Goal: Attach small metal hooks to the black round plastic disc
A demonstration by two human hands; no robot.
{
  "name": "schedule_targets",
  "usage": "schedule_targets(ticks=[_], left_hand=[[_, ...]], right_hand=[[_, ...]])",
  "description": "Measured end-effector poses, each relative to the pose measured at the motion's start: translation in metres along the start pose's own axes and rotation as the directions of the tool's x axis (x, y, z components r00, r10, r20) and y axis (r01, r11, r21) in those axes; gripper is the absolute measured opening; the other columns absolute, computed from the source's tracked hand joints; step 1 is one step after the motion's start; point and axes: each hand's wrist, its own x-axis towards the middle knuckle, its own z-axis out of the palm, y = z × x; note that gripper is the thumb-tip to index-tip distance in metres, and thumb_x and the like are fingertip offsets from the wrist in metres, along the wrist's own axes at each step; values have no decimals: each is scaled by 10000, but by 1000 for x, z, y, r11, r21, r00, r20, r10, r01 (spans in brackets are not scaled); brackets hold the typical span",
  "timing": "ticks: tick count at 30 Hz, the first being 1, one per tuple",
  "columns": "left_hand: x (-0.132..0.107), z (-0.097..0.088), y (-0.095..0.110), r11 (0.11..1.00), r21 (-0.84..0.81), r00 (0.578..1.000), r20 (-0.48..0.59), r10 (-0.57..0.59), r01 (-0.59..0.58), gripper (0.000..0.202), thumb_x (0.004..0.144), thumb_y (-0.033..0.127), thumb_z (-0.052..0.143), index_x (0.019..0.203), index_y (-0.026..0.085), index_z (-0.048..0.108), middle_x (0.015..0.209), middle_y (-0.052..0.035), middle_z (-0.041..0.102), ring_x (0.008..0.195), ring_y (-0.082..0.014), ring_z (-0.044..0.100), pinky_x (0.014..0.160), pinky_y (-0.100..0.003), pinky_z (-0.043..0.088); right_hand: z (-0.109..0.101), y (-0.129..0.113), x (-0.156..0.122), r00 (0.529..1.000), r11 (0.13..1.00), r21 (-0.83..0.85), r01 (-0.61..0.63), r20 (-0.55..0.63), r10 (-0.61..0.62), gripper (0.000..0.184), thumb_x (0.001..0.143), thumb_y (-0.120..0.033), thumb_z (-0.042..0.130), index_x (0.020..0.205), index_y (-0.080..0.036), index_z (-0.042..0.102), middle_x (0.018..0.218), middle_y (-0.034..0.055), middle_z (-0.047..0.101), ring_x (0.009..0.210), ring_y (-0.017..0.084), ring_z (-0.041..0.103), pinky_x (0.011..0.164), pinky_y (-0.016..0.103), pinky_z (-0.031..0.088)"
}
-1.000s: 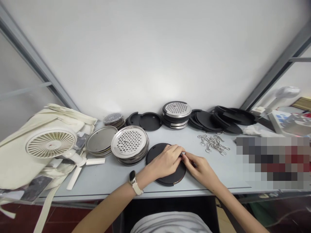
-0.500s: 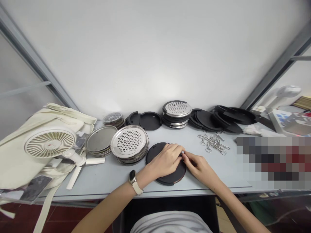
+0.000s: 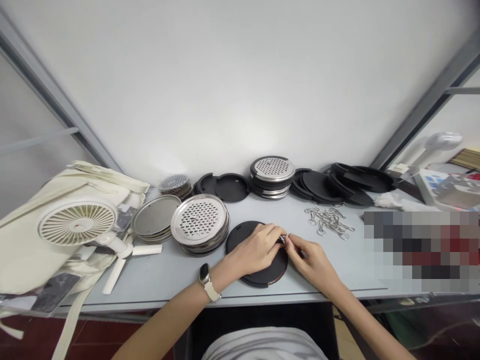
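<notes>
- Far left, a cream canvas tote bag [image 3: 33, 250] lies heaped, with a white folding fan [image 3: 77, 223] on top and its pale stand on the grey table [image 3: 157, 285].
- Next come a stack of plain steel-rimmed discs [image 3: 155, 218], a small pile of dark mesh discs [image 3: 174, 184] behind it, and a taller stack of perforated steel plates [image 3: 199, 224].
- At the centre, the left hand [image 3: 255, 250], wearing a smartwatch [image 3: 204, 274], lies over a black disc [image 3: 243, 232] flat on the table. The right hand [image 3: 313, 262] comes in from the other side, and the fingertips of both close narrowly on a small metal piece [image 3: 282, 240] at the disc's middle.
- Behind, black rings [image 3: 232, 187] and stacked black-and-steel discs [image 3: 272, 169] sit in separate piles, well apart from the hands.
- To the right lie loose metal snap hooks [image 3: 330, 222], more black discs [image 3: 360, 182], and a pixelated patch [image 3: 420, 250] hiding whatever is there.
- A white wall [image 3: 240, 85] rises behind the table.
</notes>
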Motion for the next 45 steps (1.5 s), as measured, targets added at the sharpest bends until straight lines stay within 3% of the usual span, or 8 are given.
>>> schedule_targets(ticks=[8, 15, 24, 40, 45], left_hand=[[-1, 2, -2, 999, 34, 1000, -15, -16, 16, 193, 916, 113, 491, 1096, 179, 489, 1065, -55, 579, 1011, -202, 541, 936, -347, 404], [0, 2, -2, 1000, -9, 1000, -12, -10, 10, 196, 924, 103, 475, 1104, 180, 486, 1067, -53, 575, 1008, -193, 542, 937, -330, 413], [0, 3, -3, 1000, -20, 1000, 4, -19, 19, 192, 939, 123, 462, 1119, 188, 481, 1088, -57, 575, 1038, -197, 545, 948, -351, 416], [0, 2, -2, 1000, 5, 1000, 3, -14, 14, 223, 932, 108, 466, 1142, 184, 475, 1108, -47, 569, 1049, -177, 534, 965, -331, 411], [-1, 2, -1, 1000, -9, 1000, -4, -15, 15, 216, 937, 119, 463, 1141, 186, 482, 1102, -53, 561, 1044, -189, 533, 967, -336, 419]], right_hand=[[0, -1, 5, 997, 998, -59, -6, 78, 10, 331, 981, -341, 353, 732, -183, 503, 597, -27, 492, 530, 118, 422, 544, 230, 325], [0, -1, 3, 999, 997, -75, -30, 36, 33, 353, 972, -346, 365, 666, -191, 448, 554, -40, 418, 512, 112, 370, 511, 232, 291], [0, -2, 5, 999, 998, -49, -41, -5, 41, 353, 975, -350, 373, 661, -195, 428, 555, -36, 434, 510, 113, 391, 501, 234, 302], [-1, -3, 2, 999, 1000, -13, -28, 26, 28, 305, 962, -332, 375, 700, -194, 449, 587, -43, 384, 541, 115, 353, 519, 233, 301], [-2, -3, 2, 999, 1000, 1, -24, -32, 24, 316, 953, -335, 381, 665, -206, 381, 564, -53, 348, 520, 107, 339, 499, 224, 296]])
